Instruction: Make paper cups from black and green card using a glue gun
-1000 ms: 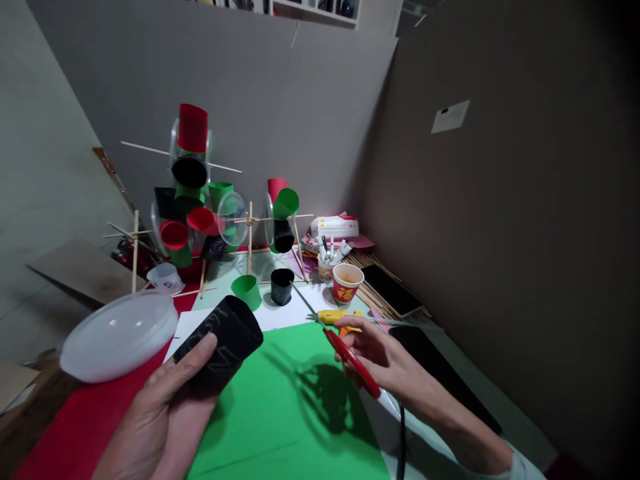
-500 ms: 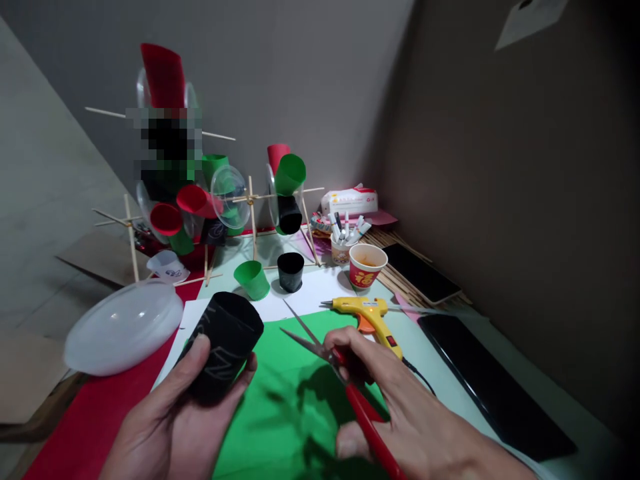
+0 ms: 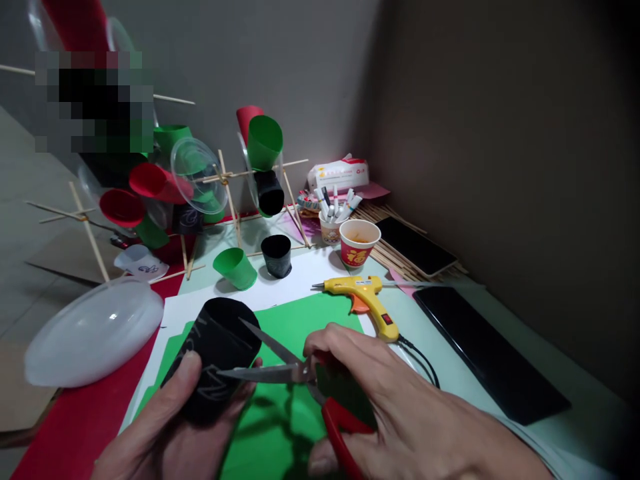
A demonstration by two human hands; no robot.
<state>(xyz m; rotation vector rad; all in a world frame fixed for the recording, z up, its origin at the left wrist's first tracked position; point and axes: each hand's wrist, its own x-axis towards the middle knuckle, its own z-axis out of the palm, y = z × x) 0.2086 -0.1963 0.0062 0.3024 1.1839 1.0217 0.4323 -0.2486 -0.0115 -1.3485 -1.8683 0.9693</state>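
My left hand [image 3: 170, 420] is closed round a black paper cup [image 3: 210, 360] with pale markings, its open mouth tilted up and to the right. Red-handled scissors [image 3: 280, 373] are in my right hand [image 3: 385, 393], fingers through the handles. Their blades stand apart at the cup's rim: the upper tip overlaps the mouth, the lower one lies across the outer wall. Whether the blades touch the paper I cannot tell. Below both hands lies a green sheet [image 3: 295, 320]. Beyond it stand a green paper cup [image 3: 236, 270] and another black paper cup [image 3: 277, 257].
A yellow glue gun [image 3: 367, 293] with a cord lies right of the sheet. Behind it are a red-and-white cup [image 3: 359, 247], a cup of markers [image 3: 331, 230] and a phone [image 3: 415, 247] on thin sticks. A stick frame [image 3: 223, 177] carries coloured cups; a white balloon [image 3: 95, 333] rests left.
The scissors have moved left, bringing their parted blades from beside the black cup to its rim. My view has shifted, so the stick frame now sits farther left and higher.
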